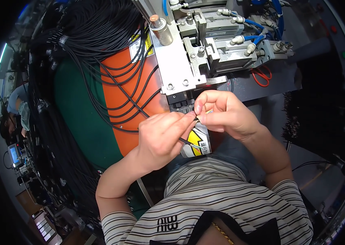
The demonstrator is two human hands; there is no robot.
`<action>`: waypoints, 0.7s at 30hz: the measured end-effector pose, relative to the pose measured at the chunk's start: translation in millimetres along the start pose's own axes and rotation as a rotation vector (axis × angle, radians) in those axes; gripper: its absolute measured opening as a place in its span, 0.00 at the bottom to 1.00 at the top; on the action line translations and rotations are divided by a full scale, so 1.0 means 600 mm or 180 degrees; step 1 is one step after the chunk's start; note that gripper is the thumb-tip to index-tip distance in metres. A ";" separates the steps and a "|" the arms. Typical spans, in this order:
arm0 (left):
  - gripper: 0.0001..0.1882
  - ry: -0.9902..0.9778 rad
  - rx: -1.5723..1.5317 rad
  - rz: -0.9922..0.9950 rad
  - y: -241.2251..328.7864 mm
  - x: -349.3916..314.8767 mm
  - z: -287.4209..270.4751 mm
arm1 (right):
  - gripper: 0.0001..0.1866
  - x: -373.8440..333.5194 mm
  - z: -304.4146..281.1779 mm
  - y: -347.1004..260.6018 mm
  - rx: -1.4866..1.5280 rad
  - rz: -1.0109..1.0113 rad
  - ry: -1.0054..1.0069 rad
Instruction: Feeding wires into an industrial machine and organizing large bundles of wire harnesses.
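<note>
The cable (186,141) is in front of your body, under your left hand (159,134). Its black end comes out below your fingers, and thin coloured wires (196,145) show at the tip, above the label (203,152) with a yellow arrow. The fingers of your left hand are curled and grasp this cable. At their tips, a small dark piece (197,119) is visible, and your right hand (227,114) meets it there, with thumb and forefinger pinched on it. I cannot tell if this piece belongs to the same cable, because your fingers hide the most part.

Just beyond your hands stands the machine (171,61), with a pale metal plate, a round post (162,32) and clamps (229,55) fed by blue tubes (258,38). A red cord (262,76) lies looped at its right side. To the left, several black cables cross the orange surface (127,90), beside a green surface (80,110). They come from a big bundle (99,24) at the upper left. Far at the left edge, another person (16,100) is bent near a small screen (14,155).
</note>
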State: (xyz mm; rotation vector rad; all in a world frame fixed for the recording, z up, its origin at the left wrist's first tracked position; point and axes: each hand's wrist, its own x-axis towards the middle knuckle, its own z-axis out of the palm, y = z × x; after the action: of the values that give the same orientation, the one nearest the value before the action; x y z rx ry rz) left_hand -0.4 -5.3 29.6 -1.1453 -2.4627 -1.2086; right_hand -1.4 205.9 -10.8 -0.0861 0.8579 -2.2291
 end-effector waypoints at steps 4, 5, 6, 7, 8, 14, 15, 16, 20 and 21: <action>0.07 -0.0081 0.0523 -0.0013 0.010 0.002 0.006 | 0.14 -0.007 0.049 0.005 -0.0928 -0.0662 0.0738; 0.06 -0.0052 0.0139 -0.0312 0.011 0.004 0.005 | 0.14 -0.007 0.055 0.012 -0.0929 -0.0660 0.0732; 0.05 -0.0027 -0.0252 -0.0605 0.012 0.005 0.004 | 0.17 -0.008 0.061 0.020 -0.2108 -0.1502 0.0912; 0.04 -0.0003 -0.0644 -0.0897 0.013 0.007 0.003 | 0.20 -0.009 0.065 0.028 -0.3288 -0.2344 0.1073; 0.03 -0.0052 -0.0747 -0.0911 0.013 0.007 0.000 | 0.26 -0.006 0.062 0.041 -0.4292 -0.2792 0.1188; 0.03 -0.0097 -0.0824 -0.0932 0.009 0.005 0.008 | 0.16 -0.013 0.045 0.018 -0.2257 -0.1702 0.0984; 0.03 -0.0129 -0.0888 -0.0979 0.008 0.005 0.007 | 0.14 -0.008 0.040 0.017 -0.1750 -0.1505 0.0897; 0.03 -0.0164 -0.0951 -0.1019 0.007 0.006 0.007 | 0.13 -0.006 0.036 0.015 -0.1245 -0.1312 0.0810; 0.04 -0.0181 -0.1184 -0.1150 0.003 0.007 0.008 | 0.11 -0.006 0.030 0.007 -0.1090 -0.1129 0.0681; 0.04 -0.0184 -0.1185 -0.1149 0.003 0.007 0.008 | 0.11 -0.006 0.028 0.006 -0.1089 -0.1130 0.0684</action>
State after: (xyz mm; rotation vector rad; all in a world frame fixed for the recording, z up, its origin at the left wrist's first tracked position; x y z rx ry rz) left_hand -1.4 1.3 29.8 -0.8331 -2.6387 -1.8197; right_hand 8.7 196.9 0.8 -0.1736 1.4327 -2.4217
